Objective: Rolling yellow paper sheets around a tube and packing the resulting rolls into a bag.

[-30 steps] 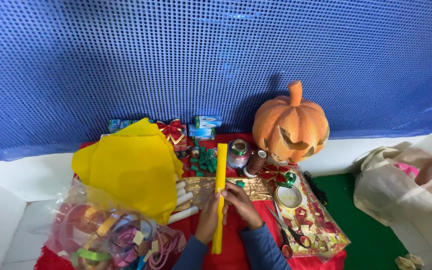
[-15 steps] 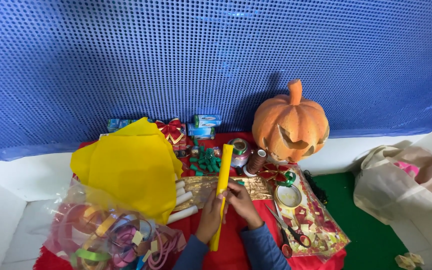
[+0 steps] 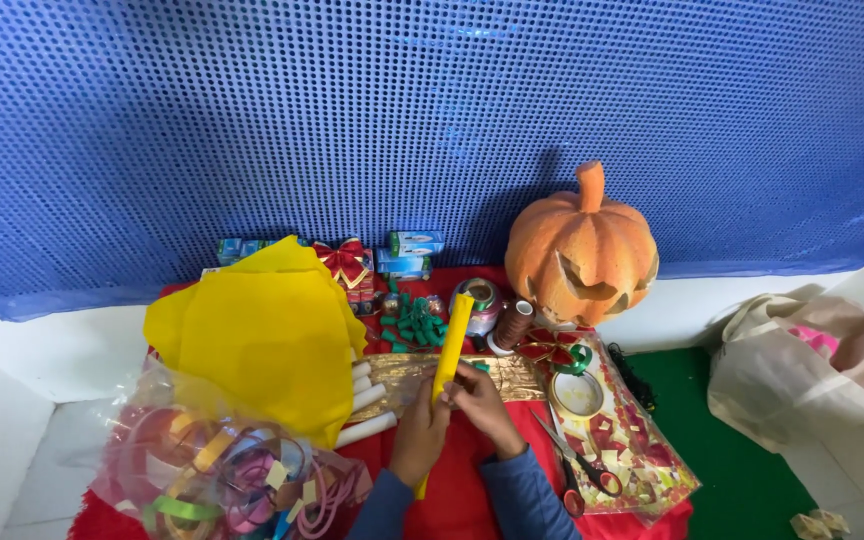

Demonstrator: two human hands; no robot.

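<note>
Yellow paper roll [image 3: 449, 345] — a long, narrow tube, plain bright yellow, tilted slightly right of upright at lower centre of the frame, over the red cloth [image 3: 472, 490]. Left hand [image 3: 419, 432] curled about its lower part; right hand [image 3: 482, 403] closed on it from the right, fingers wrapped. Yellow paper sheets [image 3: 257, 335] lie close at left, a bag of coloured loops [image 3: 217, 470] at lower left, scissors [image 3: 577, 465] at lower right — open room only on the white surface [image 3: 52, 350] at far left. Small blue boxes [image 3: 412, 243] stand at centre by the blue dotted backdrop [image 3: 432, 110]; an orange carved pumpkin [image 3: 582, 250] sits right of centre.
</note>
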